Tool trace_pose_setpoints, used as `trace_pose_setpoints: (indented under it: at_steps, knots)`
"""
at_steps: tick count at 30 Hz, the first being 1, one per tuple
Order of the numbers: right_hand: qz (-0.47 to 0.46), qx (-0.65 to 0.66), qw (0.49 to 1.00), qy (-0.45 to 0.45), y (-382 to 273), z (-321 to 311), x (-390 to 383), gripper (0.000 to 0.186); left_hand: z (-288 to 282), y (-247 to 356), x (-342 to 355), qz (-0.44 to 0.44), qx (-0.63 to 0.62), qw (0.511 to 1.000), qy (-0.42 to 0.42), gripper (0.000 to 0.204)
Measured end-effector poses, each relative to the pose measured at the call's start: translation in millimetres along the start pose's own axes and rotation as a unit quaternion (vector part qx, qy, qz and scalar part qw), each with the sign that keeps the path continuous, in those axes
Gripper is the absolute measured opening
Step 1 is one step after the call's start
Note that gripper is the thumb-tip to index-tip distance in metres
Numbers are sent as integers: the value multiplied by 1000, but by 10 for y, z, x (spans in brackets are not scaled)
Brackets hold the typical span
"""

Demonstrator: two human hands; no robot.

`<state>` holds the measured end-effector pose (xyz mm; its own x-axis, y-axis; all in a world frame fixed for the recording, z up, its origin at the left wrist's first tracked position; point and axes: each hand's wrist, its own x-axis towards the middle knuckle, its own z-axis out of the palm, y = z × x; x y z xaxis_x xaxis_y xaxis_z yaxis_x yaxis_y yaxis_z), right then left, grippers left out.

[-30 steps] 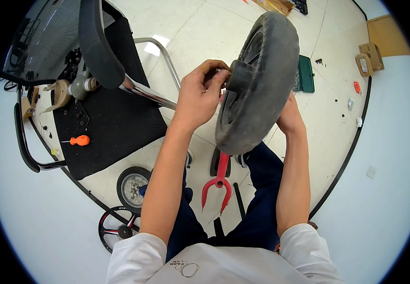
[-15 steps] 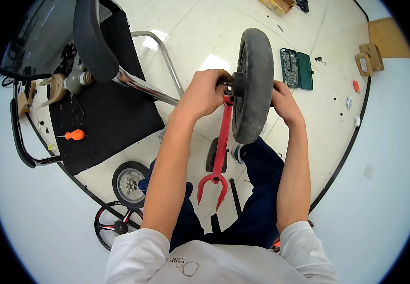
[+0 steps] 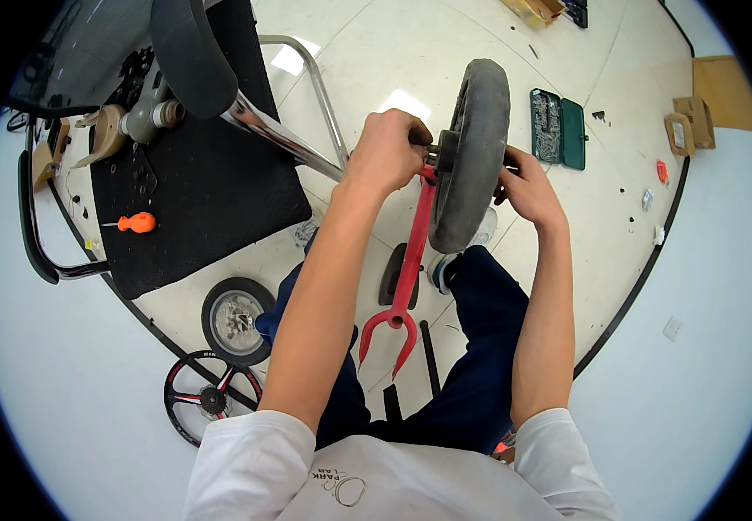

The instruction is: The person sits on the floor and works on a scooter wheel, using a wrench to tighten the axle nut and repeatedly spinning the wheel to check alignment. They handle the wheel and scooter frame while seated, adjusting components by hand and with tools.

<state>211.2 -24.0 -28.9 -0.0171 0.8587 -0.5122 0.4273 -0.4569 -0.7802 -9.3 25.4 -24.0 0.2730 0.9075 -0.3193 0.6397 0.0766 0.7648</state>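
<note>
My left hand (image 3: 386,153) is closed on the axle at the black hub (image 3: 447,151) of a worn-tyred wheel (image 3: 467,195), held upright and nearly edge-on. The top of a red metal frame (image 3: 411,260) meets that hub; its forked end hangs down between my legs. On the wheel's other side, my right hand (image 3: 525,189) has its fingers curled beside the tyre; what they grip is hidden.
A black chair (image 3: 198,217) stands at left, holding an orange screwdriver (image 3: 139,222) and assorted parts. Two loose wheels (image 3: 259,343) (image 3: 182,398) lie below it. A green case of hardware (image 3: 572,135), cardboard boxes (image 3: 697,122) and small scattered pieces lie right and behind.
The wheel has come down and turned more edge-on, uncovering the green case and the red frame's top. My right hand has shifted from behind the tyre into view beside it.
</note>
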Motion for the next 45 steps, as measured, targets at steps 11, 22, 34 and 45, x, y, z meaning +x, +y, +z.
trace_pose_setpoints:
  at_steps: [11, 22, 34, 45]
  knots:
    - [4, -118, 992, 44, -43, 53, -4, 26, 117, -112, 83, -26, -21, 999, 21, 16]
    - [-23, -155, 985, 69, -150, 66, -85, 30, 175, -196, 140, -94, -66, 993, 28, 11]
    - [-35, 71, 997, 27, 147, -80, 16, 20, 197, -283, 193, -108, -71, 992, -10, 20]
    - [-15, 130, 991, 6, 285, -159, 75, 19, 278, -419, 266, -118, -123, 985, -9, 23]
